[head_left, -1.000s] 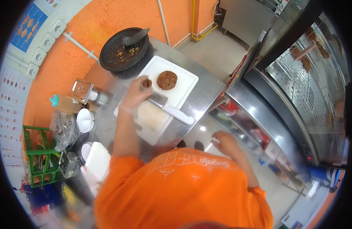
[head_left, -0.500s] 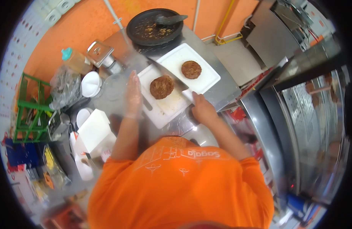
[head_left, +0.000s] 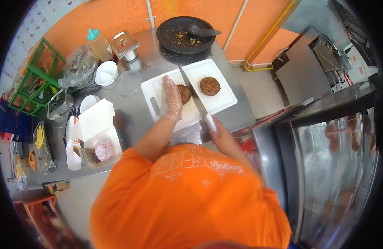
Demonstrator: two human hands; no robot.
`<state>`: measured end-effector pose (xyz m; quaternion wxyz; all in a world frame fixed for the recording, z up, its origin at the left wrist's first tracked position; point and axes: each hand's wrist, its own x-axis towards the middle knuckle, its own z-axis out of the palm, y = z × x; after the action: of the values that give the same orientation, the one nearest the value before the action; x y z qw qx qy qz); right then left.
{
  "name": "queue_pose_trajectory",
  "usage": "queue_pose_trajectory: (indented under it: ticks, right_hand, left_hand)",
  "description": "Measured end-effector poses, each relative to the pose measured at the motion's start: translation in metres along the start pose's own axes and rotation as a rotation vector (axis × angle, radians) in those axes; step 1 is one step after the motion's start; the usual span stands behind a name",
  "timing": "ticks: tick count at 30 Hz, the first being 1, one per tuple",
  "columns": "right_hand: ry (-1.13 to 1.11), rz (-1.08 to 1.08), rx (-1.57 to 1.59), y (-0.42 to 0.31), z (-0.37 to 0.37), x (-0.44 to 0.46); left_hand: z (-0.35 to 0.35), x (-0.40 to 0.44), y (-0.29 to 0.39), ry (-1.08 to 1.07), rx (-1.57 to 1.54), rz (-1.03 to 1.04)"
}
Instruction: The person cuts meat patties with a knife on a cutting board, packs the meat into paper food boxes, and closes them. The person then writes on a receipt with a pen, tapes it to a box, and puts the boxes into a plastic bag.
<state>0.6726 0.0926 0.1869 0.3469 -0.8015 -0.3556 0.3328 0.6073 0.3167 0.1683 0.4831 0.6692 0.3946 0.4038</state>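
In the head view, we are closing our right hand (head_left: 221, 135) around the white handle of a long, steel-bladed knife (head_left: 194, 93); the fingers are wrapping it with no visible gap. We are holding our left hand (head_left: 172, 99), in a clear plastic glove, open and flat, its fingers extending together rather than closing on anything. Its palm is partly hiding a round, browned patty (head_left: 184, 94), which is lying on the white, slotted cutting board (head_left: 148, 92), between that hand on the left and the blade on the right. Whether skin or steel is touching it, we cannot tell.

For good control, we are probably wanting light, even support from the flat palm, fingertips tucking clear of the edge, and a level blade. Pressing hard is likely risking crumbling, since the meat is looking coarse.

The patty is showing a rough, dark-brown surface, and its visible edge is looking rounded and whole. A second, similar brown disc (head_left: 210, 86) is resting fully in sight to the right, on a white rectangular tray (head_left: 224, 97), and is appearing flat and unbroken.
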Motion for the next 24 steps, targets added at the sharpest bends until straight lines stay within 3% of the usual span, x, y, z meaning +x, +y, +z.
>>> queue_pose_trajectory:
  ticks: [5, 7, 9, 11, 12, 13, 14, 15, 20, 24]
  right_hand:
    - [0.092, -0.208, -0.235, 0.002, -0.034, -0.005]
    - [-0.151, -0.076, 0.138, 0.001, -0.038, -0.009]
    - [-0.209, -0.073, 0.098, -0.006, -0.035, -0.005]
    - [-0.266, -0.074, 0.049, -0.009, -0.025, 0.006]
    - [-0.137, -0.250, -0.099, -0.003, -0.015, 0.012]
    - [-0.004, -0.418, -0.244, 0.000, -0.006, 0.014]
    - [-0.008, -0.410, -0.242, -0.001, -0.003, 0.015]
    - [-0.026, -0.404, -0.334, -0.005, -0.001, 0.019]
    - [-0.002, -0.303, -0.477, -0.030, 0.003, 0.018]
    - [-0.052, -0.237, -0.529, -0.033, 0.001, 0.018]
  left_hand:
    - [-0.009, 0.028, -0.037, 0.166, -0.209, 0.098]
    - [-0.024, 0.029, -0.045, 0.238, -0.325, 0.139]
    - [-0.039, 0.030, -0.023, 0.293, -0.382, 0.173]
    - [-0.060, 0.033, 0.033, 0.112, -0.404, -0.091]
    - [-0.065, 0.036, 0.042, 0.054, -0.408, -0.181]
    - [-0.060, 0.050, 0.029, -0.064, -0.082, 0.243]
    - [-0.056, 0.062, 0.016, -0.191, 0.249, 0.660]
    - [-0.052, 0.069, 0.018, -0.202, 0.247, 0.654]
    - [-0.019, 0.093, 0.018, -0.468, 0.943, 0.626]
    - [-0.003, 0.095, 0.002, -0.539, 0.989, 0.614]
